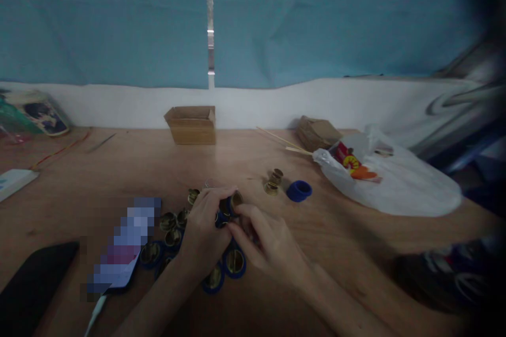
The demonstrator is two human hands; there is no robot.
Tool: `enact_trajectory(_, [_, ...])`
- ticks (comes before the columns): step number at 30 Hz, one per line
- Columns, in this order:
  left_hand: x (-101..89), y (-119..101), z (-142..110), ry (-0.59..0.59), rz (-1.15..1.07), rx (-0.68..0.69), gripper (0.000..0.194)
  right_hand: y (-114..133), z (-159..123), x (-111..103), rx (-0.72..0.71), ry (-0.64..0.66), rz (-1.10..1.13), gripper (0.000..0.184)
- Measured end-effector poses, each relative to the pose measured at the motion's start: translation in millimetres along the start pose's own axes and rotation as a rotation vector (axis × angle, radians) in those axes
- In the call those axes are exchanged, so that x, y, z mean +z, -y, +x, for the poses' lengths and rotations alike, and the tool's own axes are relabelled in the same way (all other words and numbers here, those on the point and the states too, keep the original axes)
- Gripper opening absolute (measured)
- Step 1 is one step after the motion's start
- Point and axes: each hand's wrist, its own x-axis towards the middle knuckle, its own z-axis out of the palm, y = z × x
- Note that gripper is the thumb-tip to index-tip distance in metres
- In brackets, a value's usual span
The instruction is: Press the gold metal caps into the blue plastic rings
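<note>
Between my two hands is a small blue round case (pixel 236 199) with a gold-coloured metal lining, its opening tilted up. My left hand (pixel 205 229) is closed round its left side, fingers bent over the top. From the right, my right hand (pixel 266 234) pinches its edge between thumb and fingers. Fingers hide part of the case. Beneath and around my left hand lie several more blue cases with gold linings, among them one (pixel 234 262) below my hands and another (pixel 151 254) to the left.
Two gold metal pieces (pixel 272 183) and a blue piece (pixel 299 190) lie to the right. Behind stand a cardboard box (pixel 193 129) and a brown paper packet (pixel 318 132). A white plastic bag (pixel 403 179) sits at right, a phone (pixel 124 247) with a cable at left.
</note>
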Motion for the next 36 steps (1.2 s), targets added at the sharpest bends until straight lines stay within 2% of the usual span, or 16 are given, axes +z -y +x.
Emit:
enact_trajectory(4, [1.9,-1,1,-0.037,0.020,0.057,0.048,1,0,3,0.071,-0.044,0.018,0.001])
enact_trajectory(9, [2.9,-1,3,-0.018,0.058,0.102,0.042,1,4,1,0.252,-0.047,0.151,0.006])
enact_trajectory(17, [7.3,2,0,0.048,0.113,0.071,0.041,-6,9,-5,0.268,0.042,0.273,0.015])
enact_trajectory(20, [8.4,2,-1,0.093,0.143,0.052,0.047,-13,13,-9,0.384,0.085,0.442,0.020])
enact_trajectory(23, [8.2,0,0,0.119,0.092,-0.005,0.053,-20,15,-14,0.577,0.143,0.747,0.026])
enact_trajectory(25, [7.3,-2,2,0.122,0.034,-0.041,0.049,-25,15,-18,0.699,0.175,0.925,0.030])
enact_trajectory(27, [6.4,-2,3,0.115,0.007,-0.044,0.042,-28,15,-20,0.762,0.199,0.985,0.031])
enact_trajectory(29, [5.7,-2,4,0.110,0.022,-0.029,0.036,-31,15,-19,0.723,0.142,0.871,0.029])
enact_trajectory(32, [5.7,0,4,0.105,0.063,-0.036,0.035,-30,15,-17,0.555,-0.056,0.479,0.020])
enact_trajectory(33, [6.0,0,4,0.099,0.069,-0.047,0.037,-28,15,-16,0.495,-0.083,0.364,0.017])
enact_trajectory(36, [8.2,0,3,0.083,0.059,-0.051,0.039,-21,13,-14,0.320,-0.026,0.167,0.014])
